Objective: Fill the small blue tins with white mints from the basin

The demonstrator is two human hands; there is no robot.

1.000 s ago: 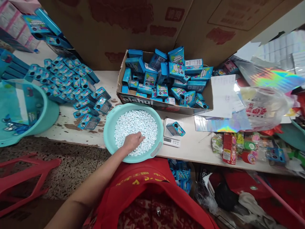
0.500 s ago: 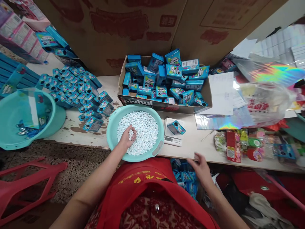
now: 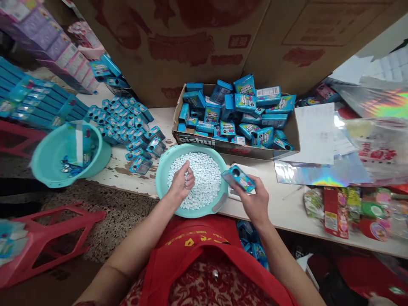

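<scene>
Head view: curls left hand (image 3: 184,181) over small pale pellets (image 3: 207,180) in round turquoise plastic basin (image 3: 162,172), with fingers pressed together, cannot tell on what; now pinches blue rectangular box (image 3: 243,180), freshly lifted off flat white scale (image 3: 234,195), between thumb and fingers of right hand (image 3: 256,202), bringing box beside basin.

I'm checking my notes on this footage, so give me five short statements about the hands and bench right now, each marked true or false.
1. The right hand holds a blue box. True.
2. The left hand is curled over the white pieces in the round basin. True.
3. The round basin stands on the floor. False: it rests on the bench.
4. The open carton holds only white pieces. False: it holds many blue boxes.
5. A red plastic stool stands at the lower left. True.
</scene>
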